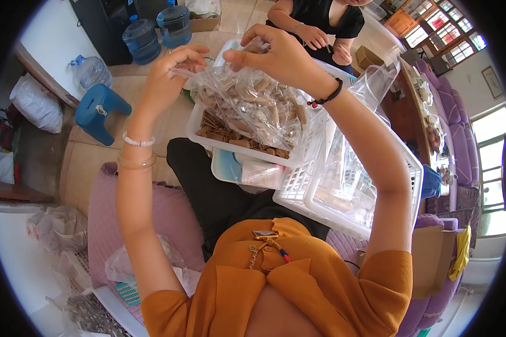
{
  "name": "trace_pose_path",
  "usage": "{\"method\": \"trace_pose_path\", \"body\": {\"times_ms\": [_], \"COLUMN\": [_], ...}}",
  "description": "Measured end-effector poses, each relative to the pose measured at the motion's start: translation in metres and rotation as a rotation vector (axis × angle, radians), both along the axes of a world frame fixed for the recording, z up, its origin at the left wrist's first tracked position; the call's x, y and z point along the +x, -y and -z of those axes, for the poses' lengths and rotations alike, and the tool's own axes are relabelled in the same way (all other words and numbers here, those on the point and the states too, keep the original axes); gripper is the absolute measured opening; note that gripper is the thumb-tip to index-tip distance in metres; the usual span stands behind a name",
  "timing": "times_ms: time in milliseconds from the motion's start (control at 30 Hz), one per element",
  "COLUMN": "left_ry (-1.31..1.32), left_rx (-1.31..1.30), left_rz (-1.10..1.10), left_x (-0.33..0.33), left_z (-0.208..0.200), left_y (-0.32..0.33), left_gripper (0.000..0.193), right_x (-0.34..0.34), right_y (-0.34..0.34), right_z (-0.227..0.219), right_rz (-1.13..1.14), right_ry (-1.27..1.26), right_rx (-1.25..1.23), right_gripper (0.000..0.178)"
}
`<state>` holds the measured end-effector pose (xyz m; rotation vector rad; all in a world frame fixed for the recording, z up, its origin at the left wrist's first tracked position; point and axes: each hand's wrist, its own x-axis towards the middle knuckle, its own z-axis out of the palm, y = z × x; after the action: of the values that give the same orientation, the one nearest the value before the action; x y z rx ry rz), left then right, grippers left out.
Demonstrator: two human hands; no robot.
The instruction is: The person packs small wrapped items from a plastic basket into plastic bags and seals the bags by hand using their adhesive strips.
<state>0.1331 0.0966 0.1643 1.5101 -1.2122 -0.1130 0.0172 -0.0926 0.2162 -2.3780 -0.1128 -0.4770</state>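
Note:
A large clear plastic bag [247, 104] full of small packets with brown card pieces lies over a white tray [197, 135], its mouth drawn upward. My left hand [180, 67] is closed on the bag's left edge between thumb and fingers. At the far side of the bag, my right hand [275, 56] has its thumb and fingers curved round the plastic near the opening. Loose small brown card pieces [222, 130] show in the tray below the bag. Part of the tray's contents is hidden beneath the bag.
Right of the tray, a white plastic basket [376, 216] holds clear plastic bags [348, 168]. A blue stool [101, 112] and water jugs [140, 42] stand at the left. Across from me, another person's hands [326, 45] hold a small dark thing. An open cardboard box [433, 261] is at right.

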Motion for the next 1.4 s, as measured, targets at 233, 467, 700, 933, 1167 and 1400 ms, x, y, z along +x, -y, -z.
{"method": "trace_pose_path", "body": {"times_ms": [233, 467, 700, 933, 1167, 1400], "left_ry": [-0.031, 0.001, 0.038, 0.177, 0.178, 0.282], "left_rx": [0.003, -0.064, -0.037, 0.104, 0.126, 0.208], "left_rz": [0.022, -0.001, -0.013, -0.108, -0.149, -0.265], "left_x": [0.0, -0.005, 0.014, 0.023, 0.029, 0.014], "left_z": [-0.001, -0.002, 0.016, 0.011, 0.016, 0.01], "left_y": [-0.002, -0.001, 0.006, -0.009, -0.006, -0.006], "left_gripper": [0.013, 0.028, 0.01, 0.006, 0.006, 0.009], "right_x": [0.002, -0.008, -0.08, -0.258, -0.406, -0.342], "right_y": [-0.001, -0.013, 0.022, 0.122, 0.256, 0.199], "right_z": [-0.002, -0.009, -0.066, -0.076, 0.166, 0.24], "right_rz": [0.076, 0.044, 0.057, 0.559, 0.534, 0.703], "right_ry": [0.081, 0.001, 0.193, -0.677, -0.932, -0.721], "right_rx": [-0.119, -0.009, 0.104, -0.306, -0.454, -0.18], "right_gripper": [0.042, 0.039, 0.026, 0.024, 0.025, 0.07]}}
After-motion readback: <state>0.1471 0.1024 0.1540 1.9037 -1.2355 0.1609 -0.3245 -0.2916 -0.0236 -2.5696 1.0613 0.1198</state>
